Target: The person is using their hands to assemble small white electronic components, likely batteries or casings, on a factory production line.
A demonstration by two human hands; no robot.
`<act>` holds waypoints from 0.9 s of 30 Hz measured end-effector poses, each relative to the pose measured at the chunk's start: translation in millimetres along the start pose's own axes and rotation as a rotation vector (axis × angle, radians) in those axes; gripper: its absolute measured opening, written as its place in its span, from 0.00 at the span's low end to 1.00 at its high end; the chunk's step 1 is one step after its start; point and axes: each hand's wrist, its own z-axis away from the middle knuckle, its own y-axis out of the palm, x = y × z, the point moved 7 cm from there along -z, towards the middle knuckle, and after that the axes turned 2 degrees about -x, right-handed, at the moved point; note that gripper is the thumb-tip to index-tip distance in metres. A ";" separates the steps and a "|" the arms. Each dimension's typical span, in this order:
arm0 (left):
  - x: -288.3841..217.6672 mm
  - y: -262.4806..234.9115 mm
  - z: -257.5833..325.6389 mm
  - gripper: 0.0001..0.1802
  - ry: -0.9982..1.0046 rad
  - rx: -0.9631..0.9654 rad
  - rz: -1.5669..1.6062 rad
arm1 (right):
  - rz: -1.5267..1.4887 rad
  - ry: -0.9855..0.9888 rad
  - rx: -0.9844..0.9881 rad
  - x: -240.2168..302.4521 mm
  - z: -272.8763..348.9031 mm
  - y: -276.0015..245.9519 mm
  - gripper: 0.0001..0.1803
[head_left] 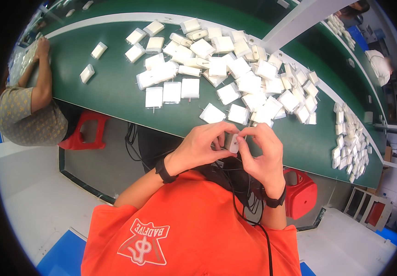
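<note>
A small white charger block is held up near the table's front edge, a dark slot in its end face. My left hand closes round it from the left, with thumb and fingers on its sides. From the right, the fingertips of my right hand pinch the same block at its right edge. Just beyond my hands lies a large loose heap of similar white charger blocks, many with thin metal prongs showing. Part of the held block is hidden behind my fingers.
The green table has a second pile of white blocks at the right. A co-worker sits at the left end. Red stools stand below the front edge. A black cable hangs over my shirt.
</note>
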 end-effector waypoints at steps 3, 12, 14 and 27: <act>1.9 -0.3 0.7 0.29 -0.014 -0.003 -0.004 | -0.037 0.069 0.014 -2.1 0.2 -3.3 0.09; 1.7 -0.1 0.6 0.30 0.026 -0.026 -0.030 | -0.044 0.064 0.024 -5.4 2.6 2.3 0.09; 3.1 0.5 1.0 0.30 -0.002 -0.012 -0.023 | -0.016 0.093 0.018 -8.1 2.1 0.4 0.09; -2.2 0.7 2.0 0.31 0.105 -0.027 -0.068 | -0.124 0.266 -0.040 -26.8 10.8 -10.0 0.05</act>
